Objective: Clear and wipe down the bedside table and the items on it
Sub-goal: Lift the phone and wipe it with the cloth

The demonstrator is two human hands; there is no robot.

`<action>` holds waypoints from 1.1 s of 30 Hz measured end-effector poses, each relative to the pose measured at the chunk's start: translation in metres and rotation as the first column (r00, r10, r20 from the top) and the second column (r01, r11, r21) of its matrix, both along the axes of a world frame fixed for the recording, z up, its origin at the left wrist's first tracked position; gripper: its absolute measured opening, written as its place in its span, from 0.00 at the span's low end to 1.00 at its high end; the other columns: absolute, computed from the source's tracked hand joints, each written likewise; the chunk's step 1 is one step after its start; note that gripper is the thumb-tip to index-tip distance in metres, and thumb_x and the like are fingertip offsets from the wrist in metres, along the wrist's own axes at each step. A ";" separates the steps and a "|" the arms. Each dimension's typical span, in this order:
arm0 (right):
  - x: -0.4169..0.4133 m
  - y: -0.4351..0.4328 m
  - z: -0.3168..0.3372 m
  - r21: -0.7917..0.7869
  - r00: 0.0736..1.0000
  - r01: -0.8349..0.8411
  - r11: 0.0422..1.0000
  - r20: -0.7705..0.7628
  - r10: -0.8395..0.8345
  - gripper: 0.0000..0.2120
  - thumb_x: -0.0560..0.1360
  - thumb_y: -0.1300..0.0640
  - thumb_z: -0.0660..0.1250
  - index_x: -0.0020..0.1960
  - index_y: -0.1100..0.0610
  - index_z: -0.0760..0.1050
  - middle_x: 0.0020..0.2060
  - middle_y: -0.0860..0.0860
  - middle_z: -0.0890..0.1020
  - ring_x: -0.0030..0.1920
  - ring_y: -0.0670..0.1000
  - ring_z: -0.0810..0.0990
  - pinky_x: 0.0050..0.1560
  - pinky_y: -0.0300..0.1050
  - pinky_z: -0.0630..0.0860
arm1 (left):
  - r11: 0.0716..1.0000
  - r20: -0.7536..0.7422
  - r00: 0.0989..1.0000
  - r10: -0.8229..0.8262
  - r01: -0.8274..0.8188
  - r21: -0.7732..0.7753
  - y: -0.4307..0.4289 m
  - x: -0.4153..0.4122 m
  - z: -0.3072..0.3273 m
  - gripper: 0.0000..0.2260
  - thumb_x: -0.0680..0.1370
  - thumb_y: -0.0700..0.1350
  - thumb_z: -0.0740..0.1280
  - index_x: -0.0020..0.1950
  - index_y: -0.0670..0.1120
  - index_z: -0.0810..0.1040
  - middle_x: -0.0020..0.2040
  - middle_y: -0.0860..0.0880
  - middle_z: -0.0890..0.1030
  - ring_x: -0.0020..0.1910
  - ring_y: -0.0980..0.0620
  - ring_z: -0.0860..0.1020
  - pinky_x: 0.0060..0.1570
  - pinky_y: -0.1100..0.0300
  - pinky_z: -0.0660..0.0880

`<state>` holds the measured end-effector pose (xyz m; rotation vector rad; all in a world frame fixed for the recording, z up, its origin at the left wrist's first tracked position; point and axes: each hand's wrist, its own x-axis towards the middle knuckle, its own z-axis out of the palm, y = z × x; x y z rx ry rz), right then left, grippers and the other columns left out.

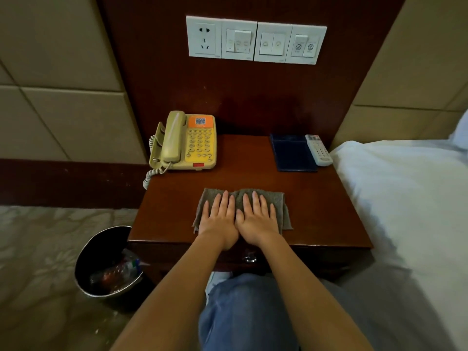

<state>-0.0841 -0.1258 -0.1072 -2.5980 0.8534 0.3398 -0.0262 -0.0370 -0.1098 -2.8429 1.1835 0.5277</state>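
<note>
A dark wooden bedside table point(243, 168) stands between a wall panel and a bed. A grey cloth point(278, 198) lies flat near its front edge. My left hand point(219, 219) and my right hand point(258, 219) press down on the cloth side by side, fingers straight. At the back left sits a beige and yellow telephone point(188, 143) with its handset on the cradle. A dark blue tray point(291, 154) lies at the back right, and a white remote control point(318, 150) rests along its right side.
A black waste bin point(106, 264) with rubbish stands on the carpet left of the table. A white bed point(405, 198) borders the table's right side. Switches and a socket point(255, 40) are on the wall panel above. The drawer knob point(250, 258) shows under the front edge.
</note>
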 end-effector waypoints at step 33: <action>0.106 0.133 0.020 -0.097 0.954 -0.299 0.949 0.001 0.300 0.26 0.82 0.52 0.53 0.78 0.51 0.50 0.78 0.53 0.49 0.77 0.56 0.46 0.75 0.60 0.48 | 0.964 -0.009 0.971 0.238 -0.237 -0.117 0.143 0.071 -0.006 0.30 0.82 0.52 0.51 0.77 0.46 0.36 0.77 0.48 0.35 0.76 0.51 0.35 0.74 0.50 0.42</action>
